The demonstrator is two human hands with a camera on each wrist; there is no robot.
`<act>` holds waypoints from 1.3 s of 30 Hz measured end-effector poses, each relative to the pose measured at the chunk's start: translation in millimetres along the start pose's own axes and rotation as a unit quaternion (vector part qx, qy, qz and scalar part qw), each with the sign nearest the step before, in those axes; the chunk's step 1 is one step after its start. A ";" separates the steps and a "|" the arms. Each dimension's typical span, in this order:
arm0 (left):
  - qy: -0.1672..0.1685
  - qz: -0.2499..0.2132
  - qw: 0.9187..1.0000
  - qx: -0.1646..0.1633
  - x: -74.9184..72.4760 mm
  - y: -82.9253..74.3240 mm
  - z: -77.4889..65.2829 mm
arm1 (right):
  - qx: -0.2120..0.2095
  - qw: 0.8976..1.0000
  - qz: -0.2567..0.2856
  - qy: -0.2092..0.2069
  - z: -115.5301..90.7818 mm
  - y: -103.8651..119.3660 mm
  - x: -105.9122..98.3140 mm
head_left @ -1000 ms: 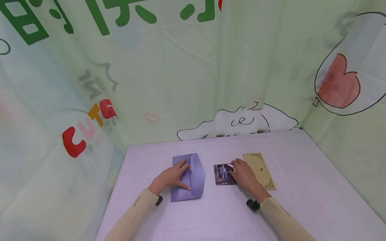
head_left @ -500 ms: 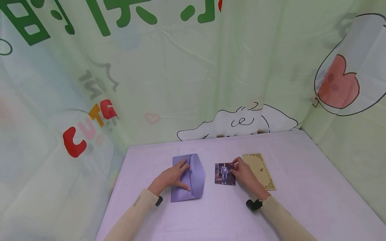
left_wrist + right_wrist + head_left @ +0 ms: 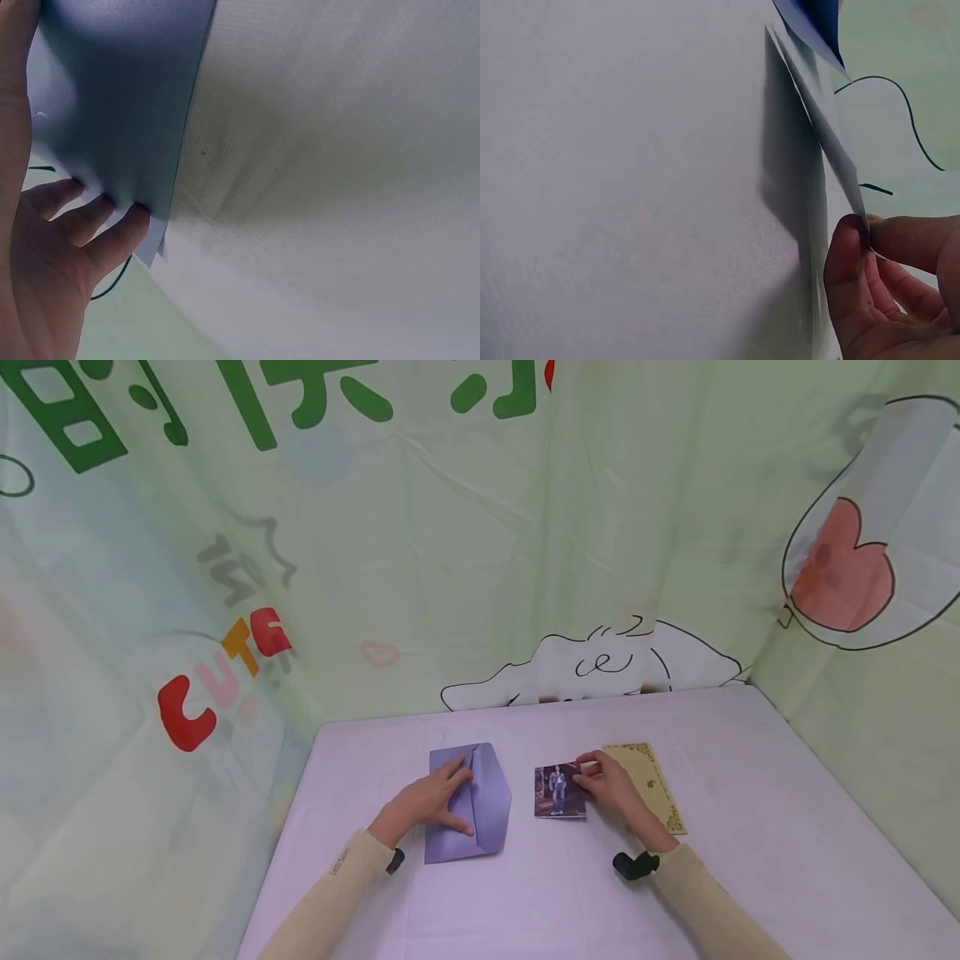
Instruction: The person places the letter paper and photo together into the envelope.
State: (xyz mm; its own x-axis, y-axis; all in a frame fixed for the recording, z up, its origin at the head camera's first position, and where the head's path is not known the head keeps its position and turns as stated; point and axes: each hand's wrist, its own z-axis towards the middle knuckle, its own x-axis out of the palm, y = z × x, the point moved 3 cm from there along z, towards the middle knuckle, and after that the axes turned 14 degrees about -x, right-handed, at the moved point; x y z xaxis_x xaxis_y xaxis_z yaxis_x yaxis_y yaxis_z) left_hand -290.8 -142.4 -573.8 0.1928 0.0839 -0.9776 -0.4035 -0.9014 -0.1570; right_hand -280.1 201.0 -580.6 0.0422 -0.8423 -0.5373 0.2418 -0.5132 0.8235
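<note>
A purple envelope lies on the table with its pointed flap unfolded toward the right. My left hand rests on it, fingers spread. In the left wrist view those fingertips press on the envelope. To the right of the envelope is a small photo of a standing figure. Between thumb and finger, my right hand pinches the photo's right edge. Seen from the right wrist, the photo is edge-on and tilted, its gripped side raised above its shadow, the far corner close to the tabletop.
A tan card with an ornate border lies just beyond my right hand, partly covered by it. A pale purple cloth covers the table. Printed curtains hang behind it and at both sides.
My right hand has pinched the photo and lifted its right edge a little off the table. My left hand has stayed on the envelope.
</note>
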 end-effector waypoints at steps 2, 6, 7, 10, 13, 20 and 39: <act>0.000 0.001 1.000 0.001 0.0 0.0 -0.4 | -0.007 1.000 0.004 0.001 0.1 1.3 0.6; -0.001 0.002 1.000 0.002 0.0 0.5 -0.8 | -0.023 1.000 0.000 0.001 1.4 4.2 1.3; -0.001 0.003 1.000 0.002 0.1 0.6 -0.9 | -0.026 1.000 0.001 0.002 1.8 4.9 1.6; 0.000 0.004 1.000 0.001 0.5 0.8 -1.0 | -0.028 1.000 0.011 0.004 3.3 6.3 2.6; 0.001 0.003 1.000 0.000 0.9 1.2 -0.9 | -0.022 0.999 0.022 0.009 4.6 7.0 4.3; -0.001 -0.001 1.000 0.000 2.9 2.2 0.0 | -0.021 0.999 0.037 0.010 7.1 9.0 11.1; 0.000 0.001 1.000 -0.001 3.4 2.2 1.9 | -0.038 0.997 0.069 0.025 15.7 21.7 29.0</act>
State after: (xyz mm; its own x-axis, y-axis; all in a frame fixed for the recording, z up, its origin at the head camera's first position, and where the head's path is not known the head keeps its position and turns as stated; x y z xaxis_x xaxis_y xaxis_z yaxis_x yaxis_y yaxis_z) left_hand -292.7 -143.2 -577.7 0.1920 0.0830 -0.9779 -0.4014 -0.9026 -0.1554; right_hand -288.9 162.8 -575.4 0.1279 -0.8934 -0.4308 0.3035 -0.3783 0.8745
